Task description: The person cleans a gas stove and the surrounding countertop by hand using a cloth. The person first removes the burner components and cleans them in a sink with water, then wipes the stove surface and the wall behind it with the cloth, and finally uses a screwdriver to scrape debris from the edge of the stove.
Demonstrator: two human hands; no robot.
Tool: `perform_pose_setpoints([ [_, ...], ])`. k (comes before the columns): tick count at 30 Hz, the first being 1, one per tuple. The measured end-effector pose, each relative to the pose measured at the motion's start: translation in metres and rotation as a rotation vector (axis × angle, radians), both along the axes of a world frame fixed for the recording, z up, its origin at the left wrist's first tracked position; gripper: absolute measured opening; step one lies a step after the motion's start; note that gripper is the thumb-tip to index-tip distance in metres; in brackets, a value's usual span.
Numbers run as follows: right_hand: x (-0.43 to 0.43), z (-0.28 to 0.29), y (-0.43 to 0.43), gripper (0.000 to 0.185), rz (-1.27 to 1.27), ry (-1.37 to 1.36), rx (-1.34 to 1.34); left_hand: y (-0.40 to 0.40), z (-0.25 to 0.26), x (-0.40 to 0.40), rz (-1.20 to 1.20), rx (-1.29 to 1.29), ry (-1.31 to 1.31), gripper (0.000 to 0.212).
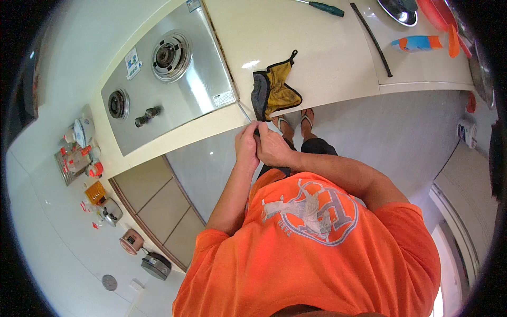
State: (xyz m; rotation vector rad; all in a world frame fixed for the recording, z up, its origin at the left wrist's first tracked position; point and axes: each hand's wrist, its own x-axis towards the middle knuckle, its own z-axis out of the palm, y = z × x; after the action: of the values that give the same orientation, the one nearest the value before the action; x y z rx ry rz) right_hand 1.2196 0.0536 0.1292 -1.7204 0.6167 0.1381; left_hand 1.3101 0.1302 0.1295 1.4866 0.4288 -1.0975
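Observation:
My left hand and my right hand meet at the counter's front edge, both closed around a thin tool. Its narrow metal shaft points up and left towards the stove's corner; a bit of its dark end shows between the fingers, and the rest is hidden. Just beyond my hands, a crumpled yellow and grey cloth with black trim and a hanging loop lies on the pale countertop. A screwdriver with a green handle lies farther back.
A steel gas stove with two burners is at the left. At the right are a black rod, a blue and orange packet, a metal bowl and a red basin. Bottles and a kettle stand along the left counter.

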Motion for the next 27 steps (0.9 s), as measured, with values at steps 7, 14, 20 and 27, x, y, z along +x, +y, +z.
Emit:
perform_pose_setpoints([
  [7,0.015,0.029,0.002,0.037,-0.026,0.002,-0.066,-0.001,0.019,0.005,-0.01,-0.333,0.087,0.044],
  [14,0.02,0.029,0.006,0.033,0.022,-0.032,-0.039,0.005,0.024,0.022,0.001,-0.287,0.249,0.041],
  [20,-0.007,-0.013,-0.001,0.029,0.082,-0.018,-0.121,0.009,-0.003,0.023,-0.387,0.157,-0.235,0.032],
  [27,-0.007,-0.033,-0.013,0.029,0.106,-0.069,-0.166,0.01,0.004,0.064,0.314,-0.027,-0.209,0.034],
])
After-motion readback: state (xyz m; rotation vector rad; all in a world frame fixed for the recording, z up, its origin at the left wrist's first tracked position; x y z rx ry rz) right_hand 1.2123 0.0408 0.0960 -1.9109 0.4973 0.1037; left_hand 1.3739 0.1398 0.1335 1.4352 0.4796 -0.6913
